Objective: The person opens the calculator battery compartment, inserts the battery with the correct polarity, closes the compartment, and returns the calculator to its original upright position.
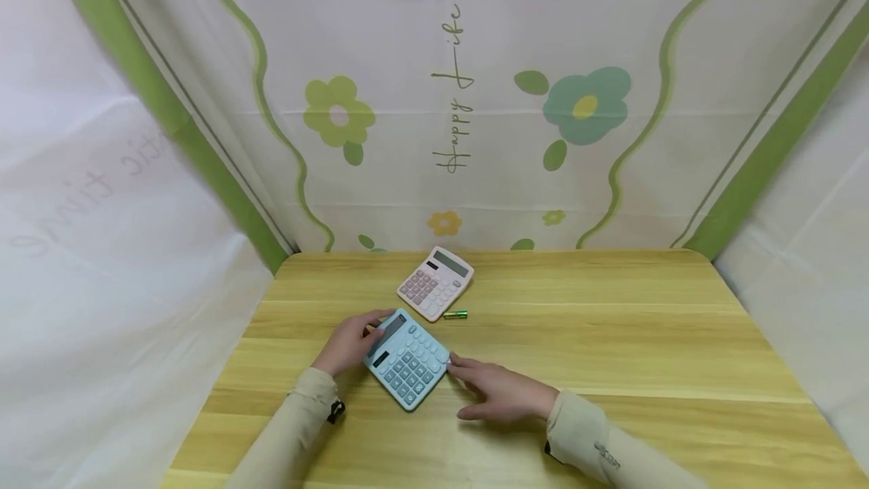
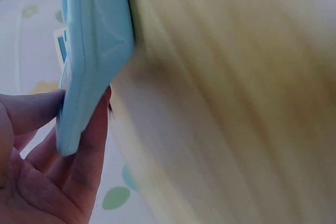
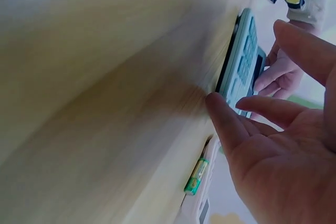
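A blue calculator lies at a slant on the wooden table, keys up. The left hand pinches its upper left edge; in the left wrist view the thumb is on the face of the calculator and the fingers of the left hand are behind it. At the calculator's right corner, the right hand has its fingers extended, the fingertips at the edge. From the right wrist, the right hand appears with thumb and fingers spread beside the calculator.
Behind the blue calculator lies a pink calculator, with a green battery near its lower corner. The wooden table is bordered by a patterned cloth at the back and white cloth at both sides.
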Demonstrator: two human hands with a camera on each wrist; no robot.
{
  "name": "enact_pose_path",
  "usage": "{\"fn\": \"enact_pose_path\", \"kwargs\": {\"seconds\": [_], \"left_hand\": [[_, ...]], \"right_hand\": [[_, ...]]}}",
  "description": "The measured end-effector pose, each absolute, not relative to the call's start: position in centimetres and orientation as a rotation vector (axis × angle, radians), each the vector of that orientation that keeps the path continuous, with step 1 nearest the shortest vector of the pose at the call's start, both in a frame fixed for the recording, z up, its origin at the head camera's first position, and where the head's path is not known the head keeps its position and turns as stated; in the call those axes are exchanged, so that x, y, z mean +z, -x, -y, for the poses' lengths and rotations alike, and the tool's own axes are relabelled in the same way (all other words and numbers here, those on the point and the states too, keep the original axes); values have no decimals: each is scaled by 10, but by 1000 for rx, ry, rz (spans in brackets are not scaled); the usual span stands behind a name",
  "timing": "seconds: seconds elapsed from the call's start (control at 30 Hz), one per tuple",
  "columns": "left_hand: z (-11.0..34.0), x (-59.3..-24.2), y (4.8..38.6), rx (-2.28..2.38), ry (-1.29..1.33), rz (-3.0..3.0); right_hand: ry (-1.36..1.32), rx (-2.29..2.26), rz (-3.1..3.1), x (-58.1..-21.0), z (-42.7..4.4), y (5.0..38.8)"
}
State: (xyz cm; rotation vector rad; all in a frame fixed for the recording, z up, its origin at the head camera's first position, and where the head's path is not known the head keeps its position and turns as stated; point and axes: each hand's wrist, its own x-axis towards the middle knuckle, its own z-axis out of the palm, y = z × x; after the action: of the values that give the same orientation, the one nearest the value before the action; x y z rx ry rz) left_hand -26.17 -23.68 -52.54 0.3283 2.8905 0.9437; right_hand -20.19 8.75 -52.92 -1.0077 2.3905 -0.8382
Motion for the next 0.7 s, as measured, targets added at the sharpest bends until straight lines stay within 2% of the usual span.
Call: {"fn": "enact_pose_path", "kwargs": {"seconds": [0.7], "left_hand": [[261, -524, 297, 865, -267, -3004]], "right_hand": [[1002, -830, -2333, -531, -37, 217]]}}
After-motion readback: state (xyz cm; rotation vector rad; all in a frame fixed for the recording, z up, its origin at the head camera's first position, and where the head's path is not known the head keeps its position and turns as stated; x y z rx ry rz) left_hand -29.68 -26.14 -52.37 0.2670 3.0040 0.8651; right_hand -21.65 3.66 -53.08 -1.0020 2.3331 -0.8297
